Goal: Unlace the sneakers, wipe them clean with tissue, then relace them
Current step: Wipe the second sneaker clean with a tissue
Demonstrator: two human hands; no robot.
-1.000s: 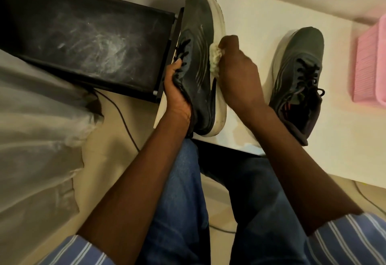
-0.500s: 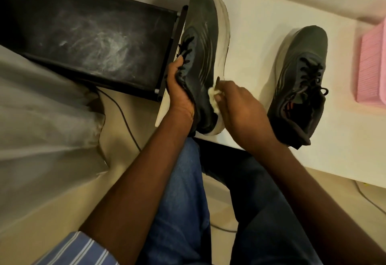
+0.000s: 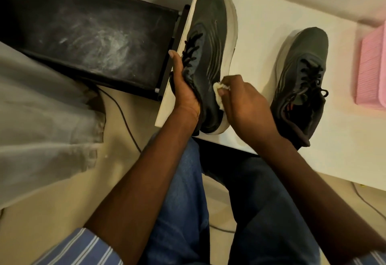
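Observation:
A dark grey sneaker with a white sole (image 3: 211, 41) lies tilted on its side at the left edge of the white table (image 3: 261, 24), black laces still in it. My left hand (image 3: 184, 89) grips its collar and tongue. My right hand (image 3: 244, 101) presses a wad of white tissue (image 3: 218, 92) against the sneaker's side near the heel. The second dark sneaker (image 3: 302, 76) stands upright on the table to the right, laced, untouched.
A dusty black case (image 3: 87, 35) lies on the floor left of the table. A pink ribbed bin (image 3: 371, 70) stands at the table's right edge. Pale cloth (image 3: 41, 108) covers the far left. A cable (image 3: 125, 118) runs across the floor. My jeans-clad legs are below.
My right hand has slid the tissue down the sneaker's side from the midsole near the middle toward the heel. My left hand has kept its hold on the collar.

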